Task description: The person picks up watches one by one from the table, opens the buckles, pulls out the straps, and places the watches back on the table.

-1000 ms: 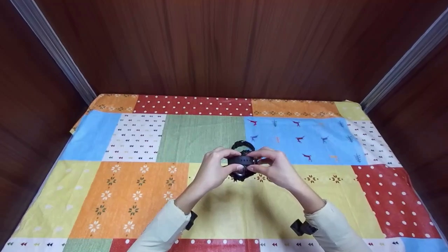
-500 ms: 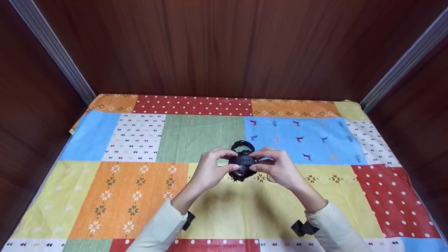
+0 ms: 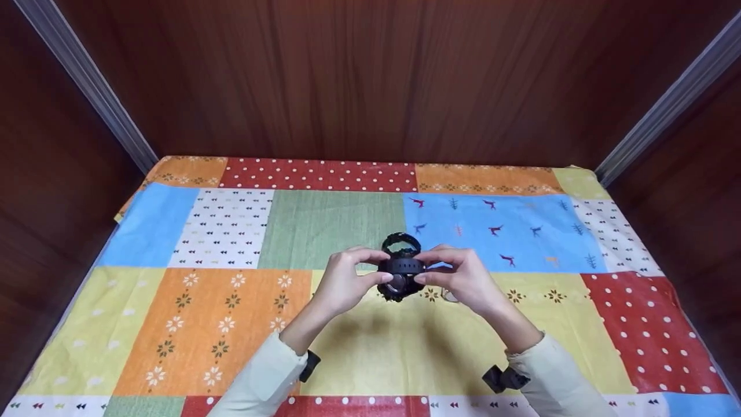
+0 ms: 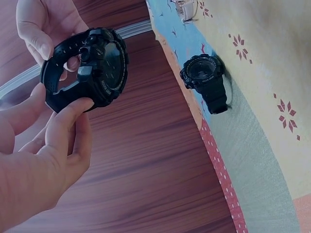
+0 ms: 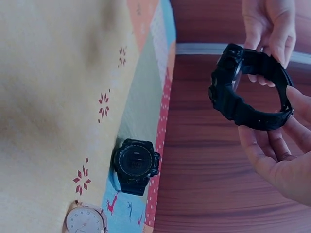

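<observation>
Both hands hold up a black digital sports watch (image 4: 104,68), its strap closed into a loop. Thumb and fingers of my left hand (image 3: 346,284) pinch the loop on one side; those of my right hand (image 3: 468,282) pinch it on the other. In the head view the holed strap (image 3: 404,265) faces up and the dial is hidden; the left wrist view shows the dial, turned downward. A second black digital watch (image 5: 134,162) rests on the cloth beyond, its strap looped behind it. A white-dial watch (image 5: 85,221) lies partly hidden by my right hand in the head view.
A patchwork tablecloth (image 3: 220,324) covers the table. Dark wood panels (image 3: 370,81) rise behind it and at both sides, with grey metal strips (image 3: 92,87) in the corners. Small black devices (image 3: 505,379) sit at both wrists.
My left hand has shifted slightly left and the grip on the held watch has loosened outward a little. More of the white-dial watch's edge shows beside my right hand. The second black watch has not moved.
</observation>
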